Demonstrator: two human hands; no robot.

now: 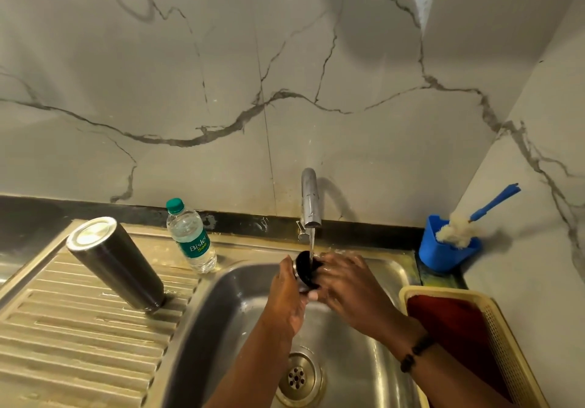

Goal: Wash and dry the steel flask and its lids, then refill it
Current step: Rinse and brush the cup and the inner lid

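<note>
The step in hand looks like rinsing one of the lids: a round black-lined steel lid [306, 271] sits under the thin stream from the chrome tap [309, 200], over the stainless steel sink [240, 297]. The left hand [286, 297] has its grip curled round the lid's rim from nine o'clock; the right hand [346, 284] meets the lid from three o'clock, fingers bent onto its black face, seemingly rubbing it.

The dark cylindrical steel flask [115, 262] stands inverted on the ribbed steel draining board [76, 338], at nine o'clock of the sink, apparently draining. A clear plastic water bottle with a green cap [191, 238] stands just beside it, at ten o'clock of the basin, probably meant for the refill.

Next, the lid likely needs turning to rinse its other face, then drying; a dark red cloth [452, 335] lies in a cream plastic basket [506, 350] at four o'clock.

A blue holder [443, 255] with a white-bristled, blue-handled bottle brush [459, 230] sits at two o'clock. The walls are white marble-patterned tile [221, 59] with grey veins.
</note>
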